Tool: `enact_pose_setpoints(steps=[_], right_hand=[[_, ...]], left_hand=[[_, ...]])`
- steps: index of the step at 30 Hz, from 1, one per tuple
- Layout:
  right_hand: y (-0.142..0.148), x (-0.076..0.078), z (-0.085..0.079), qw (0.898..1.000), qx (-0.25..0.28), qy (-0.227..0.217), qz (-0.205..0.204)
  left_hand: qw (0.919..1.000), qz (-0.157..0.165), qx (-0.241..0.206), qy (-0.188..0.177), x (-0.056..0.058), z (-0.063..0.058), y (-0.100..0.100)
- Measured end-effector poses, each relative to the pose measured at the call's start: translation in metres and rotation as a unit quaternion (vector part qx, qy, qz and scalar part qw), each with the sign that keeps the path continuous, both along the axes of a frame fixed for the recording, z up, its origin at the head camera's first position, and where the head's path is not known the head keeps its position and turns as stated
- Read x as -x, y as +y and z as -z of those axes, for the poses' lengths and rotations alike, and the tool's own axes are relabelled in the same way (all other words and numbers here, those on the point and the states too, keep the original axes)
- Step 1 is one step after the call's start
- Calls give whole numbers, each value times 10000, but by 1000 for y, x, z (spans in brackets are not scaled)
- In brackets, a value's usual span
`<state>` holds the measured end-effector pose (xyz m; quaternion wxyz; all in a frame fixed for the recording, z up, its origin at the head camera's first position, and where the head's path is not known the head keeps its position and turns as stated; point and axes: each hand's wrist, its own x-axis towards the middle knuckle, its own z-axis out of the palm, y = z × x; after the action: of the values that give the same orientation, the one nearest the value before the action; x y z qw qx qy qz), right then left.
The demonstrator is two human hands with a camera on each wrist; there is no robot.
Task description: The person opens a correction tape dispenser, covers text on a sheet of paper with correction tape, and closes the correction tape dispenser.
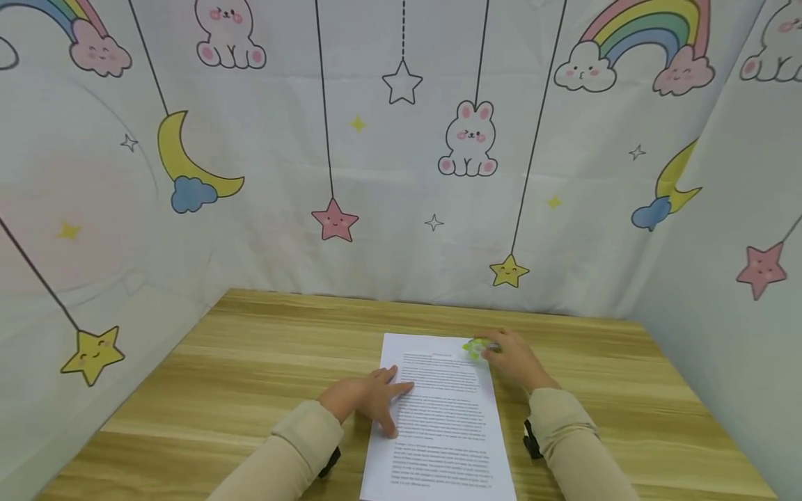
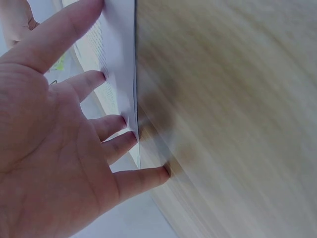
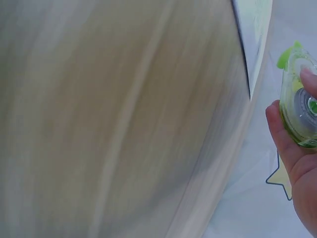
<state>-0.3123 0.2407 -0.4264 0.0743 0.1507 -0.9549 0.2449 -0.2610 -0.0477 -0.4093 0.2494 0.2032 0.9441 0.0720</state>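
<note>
A printed white sheet of paper point(image 1: 441, 417) lies lengthwise in front of me, dense with lines of text. Spread over its left edge, my left hand point(image 1: 371, 398) presses down with fingers apart. In the left wrist view, some fingertips of the left hand point(image 2: 64, 139) meet the paper point(image 2: 121, 44) and the little finger reaches the wood beside it. At the paper's top right corner, my right hand point(image 1: 516, 358) grips a green, see-through correction tape dispenser point(image 1: 473, 348). The right wrist view shows the correction tape point(image 3: 296, 121) between thumb and fingers, its round spool visible inside.
The wood-grained table point(image 1: 269, 348) extends to both sides of the sheet. Behind it hangs a white cloth point(image 1: 401, 264) printed with stars, rabbits, moons and rainbows, and similar cloth walls stand left and right. Each wrist carries a dark strap point(image 1: 531, 440).
</note>
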Motion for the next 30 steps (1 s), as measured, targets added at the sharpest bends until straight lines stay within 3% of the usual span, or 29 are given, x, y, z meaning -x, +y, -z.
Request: enact_pose_setpoints(steps=[8,16,30], right_hand=[[-26,6,2,9988,216,-160,-401],[-57,11,4,9975,-171,257,-633],[-99,12,7,9952,-280,48,-936]], left_hand=[[9999,-103,107,-68,-2,-2,0],[9997,6,252,-8,-1,-1,0],[9990,81,423,83,0,1,1]])
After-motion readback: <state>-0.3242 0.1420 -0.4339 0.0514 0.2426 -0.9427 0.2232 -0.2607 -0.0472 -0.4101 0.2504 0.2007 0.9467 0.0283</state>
